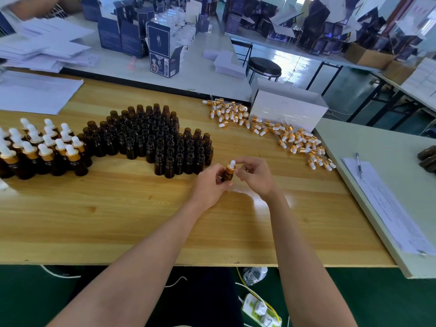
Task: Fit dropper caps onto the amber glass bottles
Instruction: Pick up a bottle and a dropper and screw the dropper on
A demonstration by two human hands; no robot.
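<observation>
My left hand (208,182) grips an amber glass bottle (227,173) above the wooden table (118,208). A dropper cap (231,166) with a gold collar and white bulb sits on the bottle's neck. My right hand (254,173) pinches that cap with thumb and fingertips. Behind my hands stands a large cluster of uncapped amber bottles (155,140). Capped bottles (42,147) stand grouped at the far left. Loose dropper caps (278,133) lie in a scattered pile to the back right.
A white open box (287,109) stands behind the cap pile. A lower grey table (387,161) on the right carries papers (387,208) and a pen (359,165). White sheets (35,93) lie at the back left, dark blue cartons (162,50) beyond.
</observation>
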